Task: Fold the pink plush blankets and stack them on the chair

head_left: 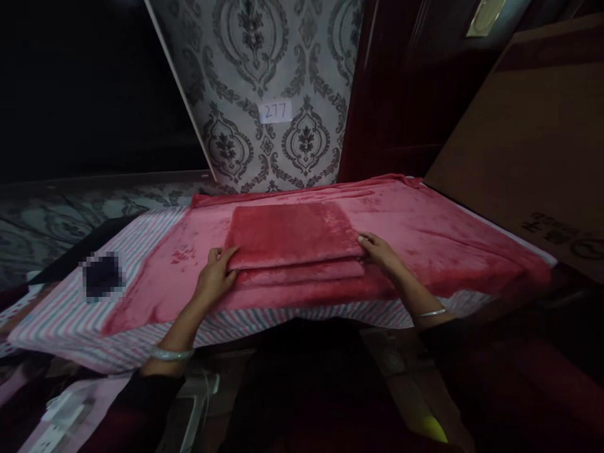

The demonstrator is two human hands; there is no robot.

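Note:
A red plush blanket (290,233), folded into a layered rectangle, lies in the middle of a larger spread-out pink-red plush cloth (415,217). My left hand (216,275) grips the near left corner of the folded blanket, thumb and fingers closed around its edge. At the near right corner my right hand (379,251) pinches the edge between thumb and fingers. Two or more folded layers show along the near side, between the hands. The fingertips under the edges are partly hidden.
A striped sheet (155,229) covers the table beneath the plush cloth. On its left is a dark blurred-out object (102,277). A large cardboard box (533,138) stands on the right, and a dark screen (94,88) at the back left. Patterned wallpaper (306,145) lies behind.

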